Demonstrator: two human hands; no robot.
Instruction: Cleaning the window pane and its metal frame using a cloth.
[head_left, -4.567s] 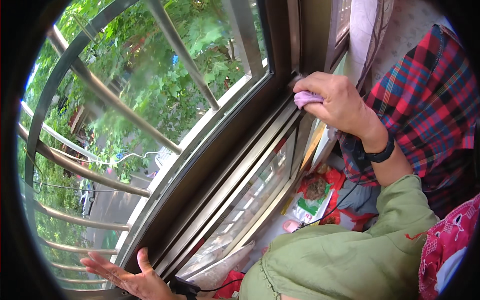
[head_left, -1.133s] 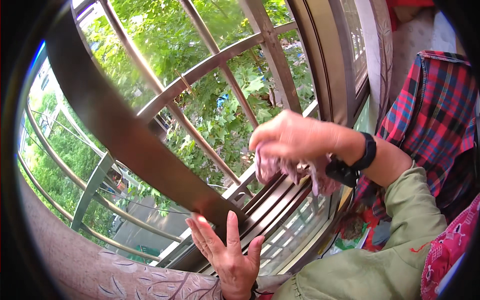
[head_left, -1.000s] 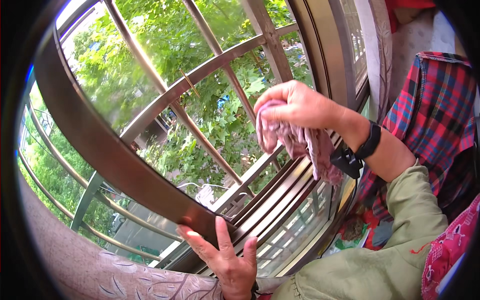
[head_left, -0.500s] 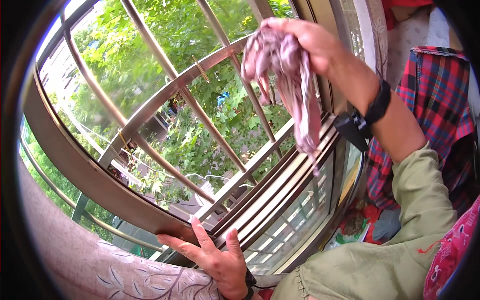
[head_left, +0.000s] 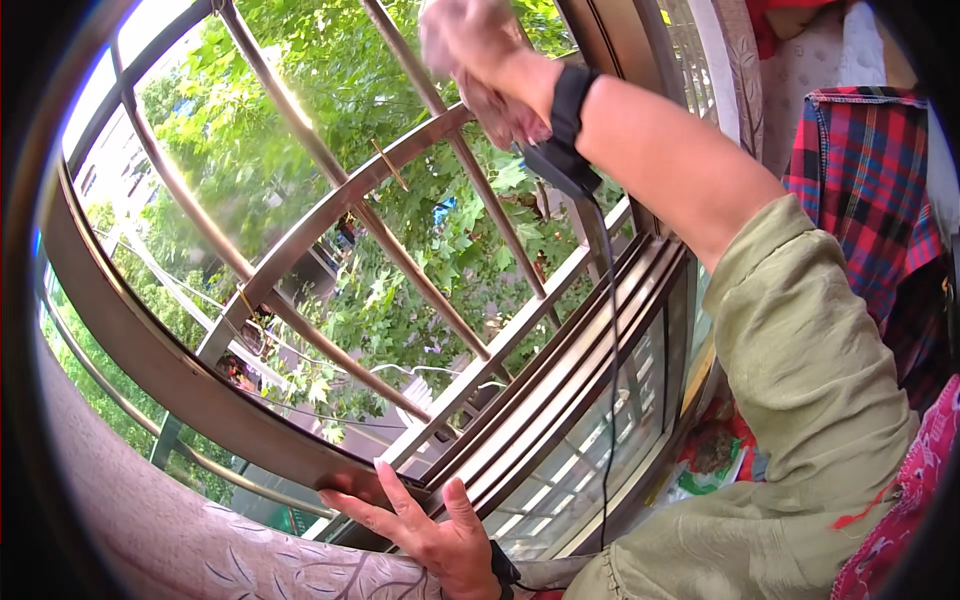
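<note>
Apparently wiping is in hand: the blurred right hand (head_left: 468, 38) has its grip bunched round the cloth (head_left: 498, 112) high before the bars (head_left: 412, 265), the left hand (head_left: 440, 548) rests, spread, by the frame (head_left: 215, 395)'s lower corner, and the next stroke calls for even contact.

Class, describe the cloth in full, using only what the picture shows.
The cloth is dusky pink, looks soft, and is crumpled into folds. The right hand grips it near the top of the view, hiding part of it; the rest hangs below the hand, in front of the window bars. Blur softens its edges.
</note>
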